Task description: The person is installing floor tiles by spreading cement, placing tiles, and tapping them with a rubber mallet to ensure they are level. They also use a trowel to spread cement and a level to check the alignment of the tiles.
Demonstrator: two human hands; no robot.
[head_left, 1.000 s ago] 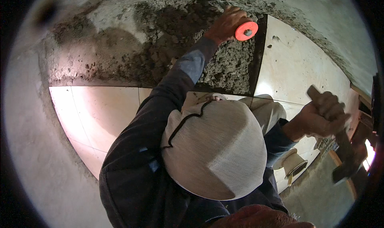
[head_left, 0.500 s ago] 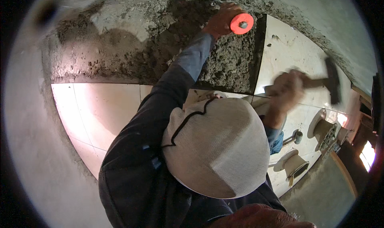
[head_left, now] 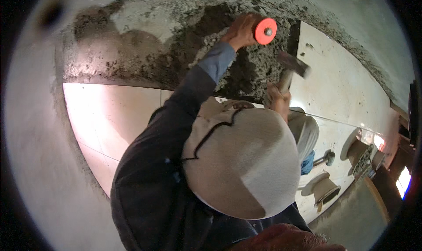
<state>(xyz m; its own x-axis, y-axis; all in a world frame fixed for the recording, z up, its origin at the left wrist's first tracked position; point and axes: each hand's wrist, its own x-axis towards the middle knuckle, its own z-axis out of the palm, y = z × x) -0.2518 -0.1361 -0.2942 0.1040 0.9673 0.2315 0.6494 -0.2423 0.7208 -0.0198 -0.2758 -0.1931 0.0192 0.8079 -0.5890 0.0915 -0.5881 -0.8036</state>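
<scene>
My left hand (head_left: 243,32) is closed around a chisel (head_left: 266,31) with a round orange-red hand guard. Its metal striking end shows in the centre of the guard, while the shaft and tip are hidden behind it. Below and to the right, my right hand (head_left: 279,96) grips a hammer (head_left: 293,65) by its wooden handle. The slightly blurred hammer head is apart from the chisel, just right of and below the guard. Under both hands lies rough, dark grey mortar (head_left: 246,70), bordered on the right by a pale tile (head_left: 338,70).
A beige cap (head_left: 241,163) and a dark sleeve (head_left: 154,150) hide the middle. Pale tiles (head_left: 118,106) continue at the left. On the right stand two bucket-like containers (head_left: 325,189), one holding mortar, with another hammer-like tool (head_left: 329,157) between them. Grey walls (head_left: 35,141) enclose the floor.
My right hand has swung the hammer leftward from above the right-hand tiles to near the chisel. My left hand keeps the chisel in almost the same place. The view has shifted slightly.
</scene>
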